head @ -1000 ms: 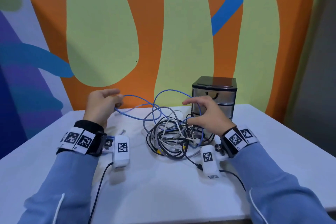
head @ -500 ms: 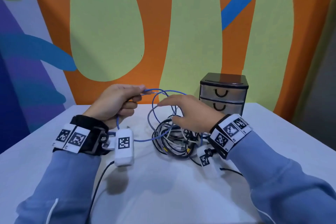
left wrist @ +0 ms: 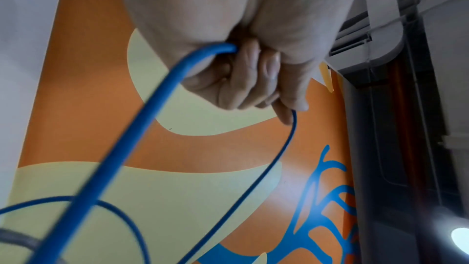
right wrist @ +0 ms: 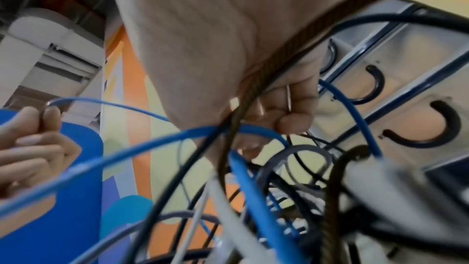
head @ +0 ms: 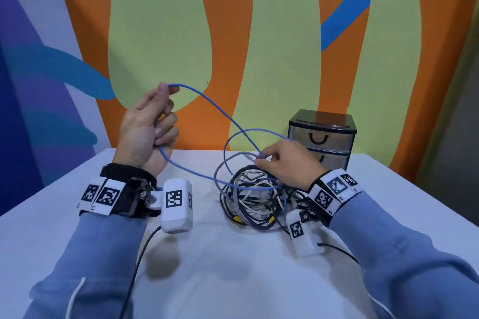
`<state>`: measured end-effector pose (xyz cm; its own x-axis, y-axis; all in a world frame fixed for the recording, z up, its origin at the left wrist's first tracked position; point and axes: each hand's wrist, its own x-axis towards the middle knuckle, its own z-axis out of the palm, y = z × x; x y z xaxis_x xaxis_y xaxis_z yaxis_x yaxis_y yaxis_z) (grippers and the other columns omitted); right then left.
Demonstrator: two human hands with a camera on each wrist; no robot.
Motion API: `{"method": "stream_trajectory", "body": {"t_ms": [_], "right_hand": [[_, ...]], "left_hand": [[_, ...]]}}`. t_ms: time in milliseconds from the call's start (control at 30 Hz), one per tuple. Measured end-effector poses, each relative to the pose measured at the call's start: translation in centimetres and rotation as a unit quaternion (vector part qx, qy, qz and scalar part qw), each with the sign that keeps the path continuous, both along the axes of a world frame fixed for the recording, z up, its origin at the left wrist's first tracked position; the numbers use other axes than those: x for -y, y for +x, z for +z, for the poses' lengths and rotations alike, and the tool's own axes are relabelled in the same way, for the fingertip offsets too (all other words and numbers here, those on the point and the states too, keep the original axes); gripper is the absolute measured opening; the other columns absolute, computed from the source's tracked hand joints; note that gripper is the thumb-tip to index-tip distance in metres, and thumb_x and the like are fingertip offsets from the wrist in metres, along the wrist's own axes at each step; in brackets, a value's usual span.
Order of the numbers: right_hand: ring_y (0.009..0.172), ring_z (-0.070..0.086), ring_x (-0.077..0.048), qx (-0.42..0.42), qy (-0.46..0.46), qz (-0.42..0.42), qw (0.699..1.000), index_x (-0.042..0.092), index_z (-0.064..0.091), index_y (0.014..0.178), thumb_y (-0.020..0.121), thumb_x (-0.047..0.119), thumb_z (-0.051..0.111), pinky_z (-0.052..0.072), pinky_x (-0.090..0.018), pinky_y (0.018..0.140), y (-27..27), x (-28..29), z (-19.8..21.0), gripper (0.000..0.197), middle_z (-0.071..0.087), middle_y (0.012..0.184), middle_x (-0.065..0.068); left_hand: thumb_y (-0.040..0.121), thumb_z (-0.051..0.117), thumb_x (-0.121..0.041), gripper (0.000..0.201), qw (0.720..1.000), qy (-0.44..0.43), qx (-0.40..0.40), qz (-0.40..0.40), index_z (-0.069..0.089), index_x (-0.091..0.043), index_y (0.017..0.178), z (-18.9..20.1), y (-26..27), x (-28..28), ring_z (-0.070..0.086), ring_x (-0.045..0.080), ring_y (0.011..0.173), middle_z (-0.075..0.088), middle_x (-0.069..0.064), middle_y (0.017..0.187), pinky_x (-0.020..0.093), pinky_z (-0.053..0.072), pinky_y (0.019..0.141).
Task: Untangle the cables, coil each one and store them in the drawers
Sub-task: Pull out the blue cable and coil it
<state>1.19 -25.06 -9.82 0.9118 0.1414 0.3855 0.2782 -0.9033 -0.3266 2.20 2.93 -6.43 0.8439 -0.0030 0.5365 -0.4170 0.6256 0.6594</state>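
A person in blue sleeves leans over a white table. The near part of the tabletop, between the forearms, is bare, and so is the left side out to the table's left edge. A white wrist camera hangs at each wrist, each trailing a thin black lead toward the near edge.

Further in, at the table's middle, lies the tangle of black, white and grey cables, a loose heap resting flat on the top. The right hand sits low over the far side of the heap, thumb and fingers pinched together on the blue cable where its loops cross. In the right wrist view a dark braided cable also runs across that palm; I cannot tell whether the hand grips it.

The left hand is raised above the table, well left of the heap, fingers curled round the blue cable. One strand leaves from its fingertips and arcs down to the right hand; another drops from the heel of the hand and sweeps low into the heap.

Behind the right hand, by the table's far edge near the wall, stands the drawer unit, its two visible drawers closed, with bare table to its right. Beyond is a wall painted orange, pale green and blue.
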Motion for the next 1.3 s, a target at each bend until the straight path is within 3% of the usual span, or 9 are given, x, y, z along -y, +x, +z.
{"method": "stream_trajectory", "body": {"t_ms": [100, 200, 333, 600, 733, 900, 1067, 1200, 1300], "right_hand": [[0.062, 0.057, -0.024, 0.036, 0.052, -0.018, 0.998, 0.027, 0.069, 0.079, 0.104, 0.044, 0.055, 0.036, -0.032, 0.055, 0.6, 0.4, -0.6, 0.034, 0.059, 0.059, -0.003], [0.057, 0.048, -0.022, 0.082, 0.145, -0.031, 0.986, 0.008, 0.074, 0.093, 0.110, 0.044, 0.043, 0.031, -0.035, 0.057, 1.2, 1.1, -1.0, 0.050, 0.045, 0.057, 0.003], [0.073, 0.067, -0.018, 0.164, 0.251, -0.069, 0.951, 0.024, 0.075, 0.092, 0.109, 0.047, 0.042, 0.052, -0.040, 0.072, 1.3, 1.9, -0.7, 0.043, 0.071, 0.071, 0.005], [0.051, 0.038, -0.016, 0.149, 0.265, 0.020, 0.952, 0.027, 0.079, 0.087, 0.105, 0.056, 0.050, 0.029, -0.032, 0.059, 1.0, 2.1, 0.3, 0.045, 0.036, 0.056, -0.004], [0.047, 0.034, -0.016, 0.081, 0.239, 0.043, 0.967, 0.025, 0.077, 0.087, 0.106, 0.058, 0.045, 0.025, -0.032, 0.055, 1.3, 1.9, -0.5, 0.049, 0.031, 0.051, 0.001], [0.046, 0.024, -0.010, 0.031, 0.207, 0.063, 0.976, 0.025, 0.078, 0.090, 0.106, 0.058, 0.047, 0.019, -0.031, 0.052, 1.5, 2.0, -1.5, 0.048, 0.022, 0.049, 0.009], [0.052, 0.040, -0.016, 0.014, 0.263, 0.137, 0.955, 0.027, 0.077, 0.087, 0.106, 0.049, 0.055, 0.030, -0.031, 0.056, 1.2, 2.1, -1.7, 0.037, 0.052, 0.054, 0.004], [0.057, 0.057, -0.016, -0.010, 0.313, 0.163, 0.935, 0.010, 0.076, 0.088, 0.106, 0.035, 0.060, 0.046, -0.029, 0.061, 0.7, 2.2, -1.7, 0.035, 0.067, 0.062, -0.007], [0.077, 0.071, -0.018, -0.040, 0.290, 0.180, 0.939, 0.007, 0.073, 0.094, 0.100, 0.022, 0.071, 0.054, -0.030, 0.080, 0.4, 2.5, -1.7, 0.016, 0.077, 0.083, -0.014]], "left_hand": [[0.104, 0.067, -0.025, 0.020, 0.993, -0.005, -0.006, 0.118, 0.074, -0.009, 0.112, -0.4, 0.5, -0.1, 0.020, 0.005, 0.045, 0.033, -0.008, 0.061, 0.018, 0.019, 0.038], [0.094, 0.080, -0.027, 0.022, 0.964, 0.053, -0.019, 0.261, 0.080, -0.010, 0.108, -0.9, 1.0, -0.3, 0.029, 0.007, 0.047, 0.044, -0.013, 0.054, 0.021, 0.027, 0.044], [0.090, 0.083, -0.042, 0.014, 0.860, 0.277, 0.053, 0.426, 0.082, -0.029, 0.084, -1.4, 1.1, -0.1, 0.050, 0.001, 0.059, 0.064, -0.018, 0.058, 0.023, 0.040, 0.063], [0.100, 0.070, -0.035, 0.020, 0.688, 0.541, 0.022, 0.483, 0.081, -0.024, 0.113, -2.1, 2.4, 1.6, 0.066, 0.032, 0.098, 0.073, 0.006, 0.107, 0.041, 0.052, 0.080], [0.090, 0.059, 0.000, 0.064, 0.699, 0.541, 0.096, 0.457, 0.060, -0.027, 0.149, -1.5, 1.7, 4.0, 0.049, 0.030, 0.119, 0.050, 0.006, 0.125, 0.039, 0.046, 0.099], [0.079, 0.060, -0.006, 0.065, 0.728, 0.508, 0.304, 0.346, 0.067, -0.026, 0.140, 1.8, -0.1, 8.2, 0.056, 0.017, 0.124, 0.059, 0.000, 0.131, 0.025, 0.041, 0.106], [0.098, 0.070, -0.029, 0.032, 0.682, 0.651, 0.261, 0.210, 0.075, -0.027, 0.129, 2.2, 0.6, 11.0, 0.066, 0.006, 0.107, 0.075, -0.008, 0.118, 0.027, 0.048, 0.089], [0.101, 0.068, -0.043, 0.019, 0.643, 0.652, 0.286, 0.283, 0.081, -0.029, 0.101, -0.2, 1.3, 10.8, 0.060, 0.017, 0.080, 0.062, -0.008, 0.084, 0.038, 0.043, 0.073], [0.101, 0.067, -0.043, 0.019, 0.654, 0.609, 0.289, 0.342, 0.079, -0.029, 0.096, 0.0, 1.4, 9.8, 0.055, 0.023, 0.076, 0.054, -0.009, 0.077, 0.041, 0.041, 0.068]]}}
